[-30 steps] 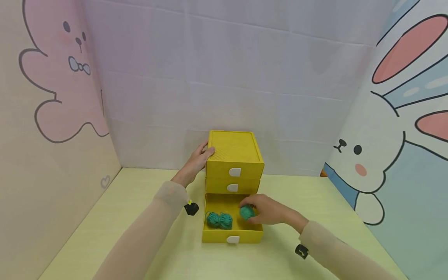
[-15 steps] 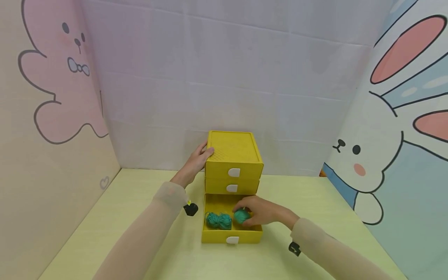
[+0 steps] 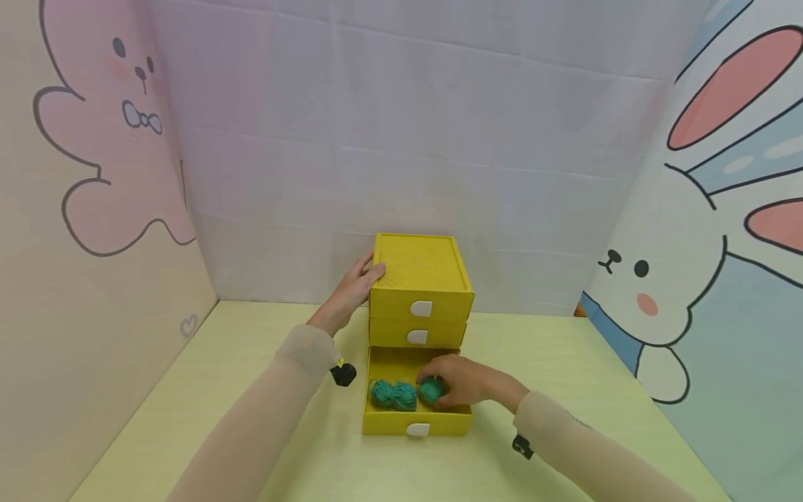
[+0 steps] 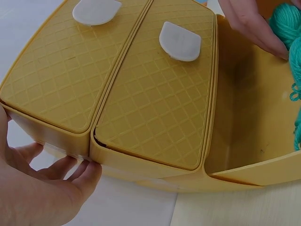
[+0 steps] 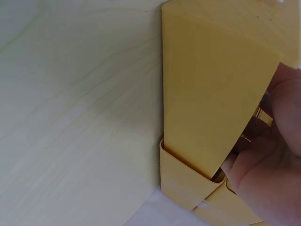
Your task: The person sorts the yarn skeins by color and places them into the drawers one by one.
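Observation:
A yellow three-tier drawer unit (image 3: pixel 423 261) stands at the table's back, its bottom drawer (image 3: pixel 442 424) pulled out. My left hand (image 3: pixel 353 289) rests against the unit's left side, thumb over the top edge; in the left wrist view its fingers (image 4: pixel 87 179) touch the side wall. Inside the open drawer, my right hand (image 3: pixel 467 381) holds a teal ball of yarn (image 3: pixel 430 390) between thumb and fingers. Left of it lie two more teal yarn balls (image 3: pixel 404 396), side by side. In the right wrist view the drawer wall hides the yarn and most fingertips of my right hand (image 5: pixel 277 165).
The upper two drawers are closed, each with a white tab handle (image 3: pixel 421 308). Under the unit is a pale yellow-green table (image 3: pixel 263 390). A white cloth backdrop (image 3: pixel 414 139) hangs close behind, and printed panels with cartoon animals stand left and right.
My right hand has moved left and slightly down inside the drawer with the yarn ball, bringing it closer to the other two. My left hand stays in place.

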{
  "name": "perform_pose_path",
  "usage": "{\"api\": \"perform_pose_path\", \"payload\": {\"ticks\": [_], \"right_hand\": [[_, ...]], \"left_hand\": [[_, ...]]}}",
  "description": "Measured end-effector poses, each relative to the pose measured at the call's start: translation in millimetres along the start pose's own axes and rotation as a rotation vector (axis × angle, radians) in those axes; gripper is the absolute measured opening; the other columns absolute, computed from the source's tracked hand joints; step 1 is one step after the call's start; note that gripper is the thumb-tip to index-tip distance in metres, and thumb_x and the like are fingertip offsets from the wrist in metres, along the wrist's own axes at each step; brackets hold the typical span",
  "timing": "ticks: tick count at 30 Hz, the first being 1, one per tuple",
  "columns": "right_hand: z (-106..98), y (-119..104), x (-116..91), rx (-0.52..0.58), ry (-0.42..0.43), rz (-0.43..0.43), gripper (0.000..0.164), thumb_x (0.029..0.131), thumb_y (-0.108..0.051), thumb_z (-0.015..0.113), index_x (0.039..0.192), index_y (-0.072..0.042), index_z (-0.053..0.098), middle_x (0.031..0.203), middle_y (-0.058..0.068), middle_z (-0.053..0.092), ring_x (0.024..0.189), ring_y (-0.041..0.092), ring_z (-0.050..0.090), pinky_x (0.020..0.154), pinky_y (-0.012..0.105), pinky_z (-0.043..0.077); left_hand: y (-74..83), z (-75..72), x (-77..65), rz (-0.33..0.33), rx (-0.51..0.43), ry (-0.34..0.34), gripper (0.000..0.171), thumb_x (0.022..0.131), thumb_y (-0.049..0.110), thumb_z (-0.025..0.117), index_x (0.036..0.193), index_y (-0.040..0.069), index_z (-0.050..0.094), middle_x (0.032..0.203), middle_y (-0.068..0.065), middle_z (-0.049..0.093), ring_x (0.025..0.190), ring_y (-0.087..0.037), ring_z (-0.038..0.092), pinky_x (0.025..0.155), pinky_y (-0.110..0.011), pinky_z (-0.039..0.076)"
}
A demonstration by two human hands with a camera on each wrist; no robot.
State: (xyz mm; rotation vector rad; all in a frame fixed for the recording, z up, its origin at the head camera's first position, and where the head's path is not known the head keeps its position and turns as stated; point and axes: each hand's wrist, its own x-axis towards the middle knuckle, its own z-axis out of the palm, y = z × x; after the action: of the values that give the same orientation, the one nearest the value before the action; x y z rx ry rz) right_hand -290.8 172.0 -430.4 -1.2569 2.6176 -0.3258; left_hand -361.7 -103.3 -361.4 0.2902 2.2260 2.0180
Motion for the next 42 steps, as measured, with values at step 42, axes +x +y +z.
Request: {"api": "perform_pose_path", "payload": {"ticks": [42], "right_hand": [[15.2, 26.6, -92.0, 0.257, 0.228, 0.230, 0.036, 0.099, -0.015, 0.075, 0.131, 0.001, 0.066, 0.111, 0.013, 0.073, 0.085, 0.018, 0.070, 0.076, 0.032, 0.060]], "left_hand": [[0.8, -0.1, -0.8, 0.002, -0.002, -0.009, 0.072, 0.112, 0.048, 0.050, 0.172, 0.032, 0.015, 0.168, -0.014, 0.035, 0.145, -0.035, 0.050, 0.124, -0.055, 0.035]]}}
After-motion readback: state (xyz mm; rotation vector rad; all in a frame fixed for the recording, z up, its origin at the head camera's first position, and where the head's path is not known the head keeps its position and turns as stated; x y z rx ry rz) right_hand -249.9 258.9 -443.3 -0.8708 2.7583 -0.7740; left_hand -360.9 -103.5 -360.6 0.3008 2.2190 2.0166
